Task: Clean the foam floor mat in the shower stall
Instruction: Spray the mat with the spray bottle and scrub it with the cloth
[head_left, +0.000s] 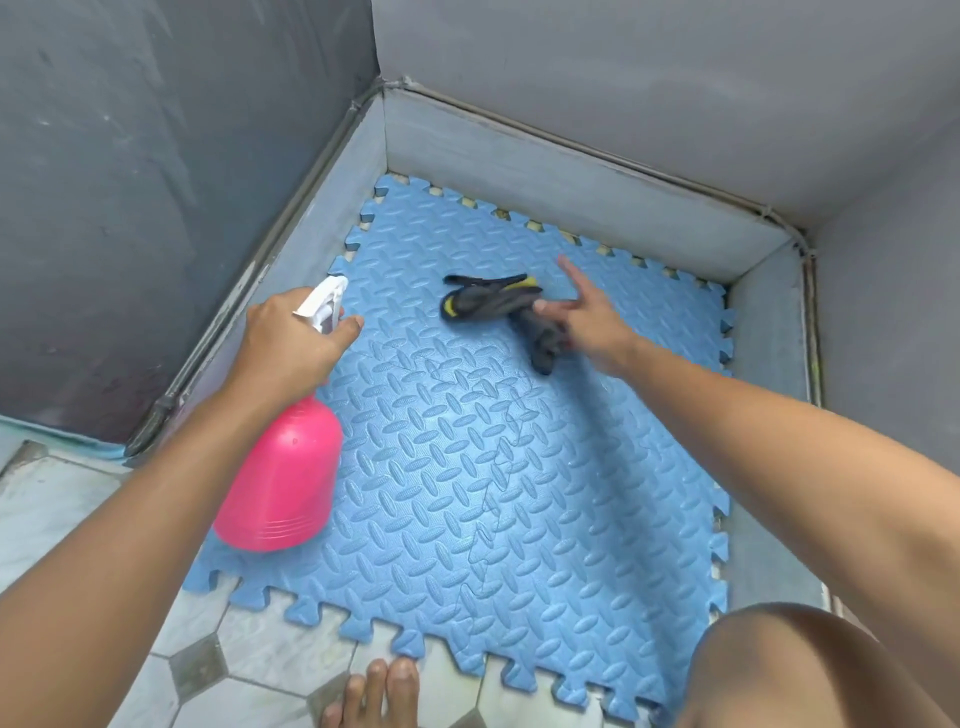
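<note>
A blue foam mat (467, 457) with a raised leaf pattern and jigsaw edges covers the stall floor. My left hand (291, 343) grips the white trigger head of a pink spray bottle (280, 478), which hangs above the mat's left side with its nozzle toward the far left. A dark grey cloth with yellow trim (498, 306) lies crumpled on the far middle of the mat. My right hand (587, 317) is at the cloth's right end, index finger straight and pointing away, the other fingers curled on the cloth.
Grey walls (571, 171) with a low ledge enclose the mat on the left, far and right sides. White and grey floor tiles (249, 665) lie in front of the mat. My bare toes (384, 691) and right knee (810, 670) are at the near edge.
</note>
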